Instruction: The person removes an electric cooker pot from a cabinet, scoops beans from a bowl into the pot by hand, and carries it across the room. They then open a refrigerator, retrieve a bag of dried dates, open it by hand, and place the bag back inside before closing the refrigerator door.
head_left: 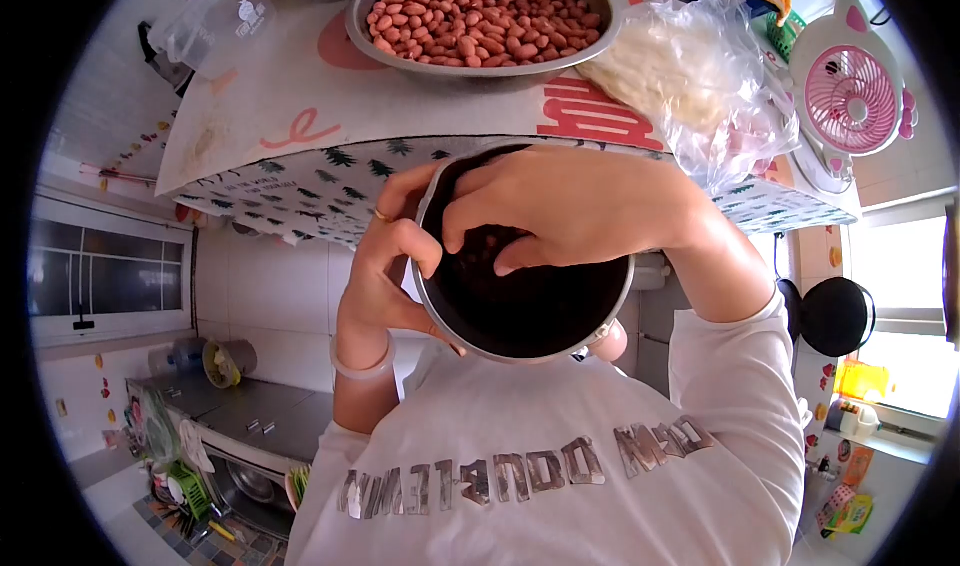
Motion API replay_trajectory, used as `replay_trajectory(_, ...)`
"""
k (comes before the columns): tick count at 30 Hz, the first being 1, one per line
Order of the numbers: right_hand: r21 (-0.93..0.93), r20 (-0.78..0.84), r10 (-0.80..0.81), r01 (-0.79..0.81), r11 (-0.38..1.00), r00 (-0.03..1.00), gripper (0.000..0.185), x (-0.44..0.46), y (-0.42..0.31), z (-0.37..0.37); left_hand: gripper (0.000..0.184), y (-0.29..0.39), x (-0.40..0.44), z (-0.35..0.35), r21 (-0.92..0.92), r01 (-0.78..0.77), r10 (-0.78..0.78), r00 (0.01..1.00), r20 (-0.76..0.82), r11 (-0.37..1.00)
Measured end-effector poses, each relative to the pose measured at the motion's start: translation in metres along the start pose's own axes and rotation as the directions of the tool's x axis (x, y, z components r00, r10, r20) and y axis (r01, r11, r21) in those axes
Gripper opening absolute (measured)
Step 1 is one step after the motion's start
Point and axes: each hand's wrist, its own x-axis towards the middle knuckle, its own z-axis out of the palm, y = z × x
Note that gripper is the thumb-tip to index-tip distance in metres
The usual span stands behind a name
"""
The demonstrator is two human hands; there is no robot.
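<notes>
A deep dark-lined metal pot is tilted in front of the white shirt. My left hand, with a ring and a pale bracelet, grips the pot's left rim. Reaching over the opening from the right, my right hand has its fingers curled inside the pot, thumb and index finger apart, with nothing visible between them. A few small reddish pieces show dimly on the dark inside; the bottom is hard to make out. Beyond the pot, a metal bowl of red-skinned peanuts stands on the covered table.
Right of the bowl lies a clear plastic bag with pale contents, beside a pink and white fan. A clear plastic container stands at the back left. Counter and sink are lower left; a black pan hangs right.
</notes>
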Motion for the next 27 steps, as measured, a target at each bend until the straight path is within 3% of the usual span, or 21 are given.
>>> replay_trajectory(6, 0.099, -0.037, 0.052, -0.048, 0.994, 0.998, 0.021, -0.005, -0.005, -0.004, 0.061, 0.002, 0.002, 0.001, 0.028, -0.004, 0.004, 1.0, -0.01, 1.0)
replay_trajectory(12, 0.072, -0.028, 0.126, -0.124, 0.99, 0.992, 0.019, -0.006, -0.015, -0.014, 0.062, 0.006, 0.004, 0.0, 0.043, -0.012, 0.013, 0.999, -0.029, 0.999)
replay_trajectory(21, 0.198, -0.304, 0.025, 0.037, 0.979, 0.952, 0.015, -0.011, -0.026, -0.047, 0.066, 0.005, 0.006, -0.003, -0.021, 0.004, -0.007, 0.992, -0.129, 1.0)
replay_trajectory(24, 0.105, -0.441, -0.024, 0.079, 0.991, 0.897, 0.016, -0.009, -0.022, -0.07, 0.066, 0.007, 0.014, -0.005, -0.056, -0.007, 0.0, 0.992, -0.125, 0.998)
replay_trajectory(25, -0.023, -0.47, -0.112, 0.114, 0.993, 0.875, 0.018, -0.007, -0.012, -0.08, 0.066, 0.008, 0.017, -0.006, -0.05, -0.021, 0.015, 0.993, -0.115, 0.999)
replay_trajectory(27, -0.169, -0.559, -0.12, 0.029, 0.985, 0.82, 0.018, 0.001, 0.012, -0.094, 0.066, 0.01, 0.021, -0.008, -0.03, -0.036, 0.032, 0.995, -0.099, 0.999)
